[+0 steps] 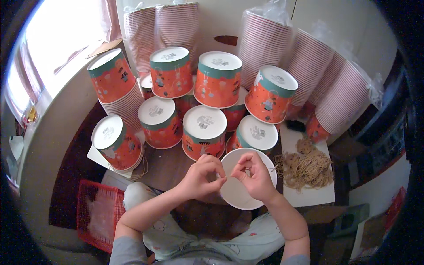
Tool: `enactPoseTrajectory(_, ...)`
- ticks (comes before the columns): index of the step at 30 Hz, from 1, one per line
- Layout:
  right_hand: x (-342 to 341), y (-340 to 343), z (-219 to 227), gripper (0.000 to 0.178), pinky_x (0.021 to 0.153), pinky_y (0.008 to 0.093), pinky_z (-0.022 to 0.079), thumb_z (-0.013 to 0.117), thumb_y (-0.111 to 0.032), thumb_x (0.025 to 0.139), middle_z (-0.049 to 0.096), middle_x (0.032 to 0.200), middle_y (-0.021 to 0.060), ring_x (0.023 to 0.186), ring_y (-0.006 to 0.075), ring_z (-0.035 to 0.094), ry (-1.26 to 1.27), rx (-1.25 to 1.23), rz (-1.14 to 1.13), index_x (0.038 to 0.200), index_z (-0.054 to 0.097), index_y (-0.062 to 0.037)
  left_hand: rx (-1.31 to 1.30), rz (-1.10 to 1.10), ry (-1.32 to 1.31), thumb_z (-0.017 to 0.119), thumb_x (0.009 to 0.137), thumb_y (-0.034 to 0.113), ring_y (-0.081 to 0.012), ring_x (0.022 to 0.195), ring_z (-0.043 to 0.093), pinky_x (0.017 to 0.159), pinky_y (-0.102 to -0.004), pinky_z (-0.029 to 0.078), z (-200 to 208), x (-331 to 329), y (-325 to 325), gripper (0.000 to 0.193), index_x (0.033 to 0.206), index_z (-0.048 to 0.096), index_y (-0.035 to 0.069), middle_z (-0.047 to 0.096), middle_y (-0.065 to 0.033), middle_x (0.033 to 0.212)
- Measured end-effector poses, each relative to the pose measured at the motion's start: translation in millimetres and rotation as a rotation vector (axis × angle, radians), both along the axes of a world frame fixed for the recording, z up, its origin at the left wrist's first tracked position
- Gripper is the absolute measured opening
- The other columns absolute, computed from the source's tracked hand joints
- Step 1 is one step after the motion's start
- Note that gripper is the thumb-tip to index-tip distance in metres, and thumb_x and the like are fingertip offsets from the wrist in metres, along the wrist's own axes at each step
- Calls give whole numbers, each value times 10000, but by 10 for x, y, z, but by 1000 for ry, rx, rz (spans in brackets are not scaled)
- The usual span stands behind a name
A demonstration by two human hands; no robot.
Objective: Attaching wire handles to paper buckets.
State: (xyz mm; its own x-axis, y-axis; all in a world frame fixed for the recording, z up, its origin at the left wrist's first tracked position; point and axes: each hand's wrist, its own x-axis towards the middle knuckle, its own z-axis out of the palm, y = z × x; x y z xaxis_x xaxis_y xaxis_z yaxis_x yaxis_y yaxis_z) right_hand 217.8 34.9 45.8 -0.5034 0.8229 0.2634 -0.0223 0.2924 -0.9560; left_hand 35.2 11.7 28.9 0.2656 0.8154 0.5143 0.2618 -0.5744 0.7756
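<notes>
A white paper bucket (234,198), its open mouth turned up, stands right in front of me at the table's near edge. Over its left rim is my left hand (204,177), thumb and forefinger pinched together. My right hand (253,176) is above the bucket's opening, its fingertips also pinched and close to the left ones. Whatever lies between the fingers is too small to make out. A short thin strand (272,168) pokes out past the bucket's right rim, beside my right hand.
Upside-down orange buckets (204,132) with green bands stand stacked ahead. Tall bagged bucket stacks (265,42) rise behind. To the right, a heap of tan cords (309,167) lies on a white board (304,197). A red plastic basket (95,216) sits at lower left.
</notes>
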Motion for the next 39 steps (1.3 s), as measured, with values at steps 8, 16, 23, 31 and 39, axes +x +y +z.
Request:
enactPoseTrajectory(8,135,133,94,216,706,205,395,556,-9,806,511,766,10,727,81,484,289,-109,-142,939,402,-82,-106,-73,0,662,667,107,-172,883,491,845,-320,343,-82,-96,47,100,721,580,87,531,-11,815)
enactPoseTrajectory(16,396,360,137,195,703,208,401,545,-15,819,513,769,12,740,95,495,495,-50,-219,941,413,-88,-236,-178,-35,666,674,108,-170,964,452,889,-322,310,-216,-134,89,131,789,602,108,505,-18,900)
enactPoseTrajectory(23,407,307,188,172,713,232,411,566,-51,820,533,776,24,744,106,504,404,-71,-173,927,434,-82,-191,-150,51,684,656,134,-198,987,436,896,-332,315,-157,-116,110,258,898,595,115,505,-42,939)
enactPoseTrajectory(31,416,278,224,181,717,230,407,570,-55,816,538,783,25,752,104,503,402,-57,-144,932,432,-73,-145,-93,178,649,710,153,-199,921,438,854,-329,330,-11,-20,94,133,825,641,88,520,-33,879)
enactPoseTrajectory(39,459,328,190,155,678,216,403,549,-77,830,523,772,11,723,88,492,405,-45,-195,929,429,-79,-385,-102,-127,620,769,121,-131,857,467,784,-261,371,-90,-109,108,72,791,635,55,511,-16,851)
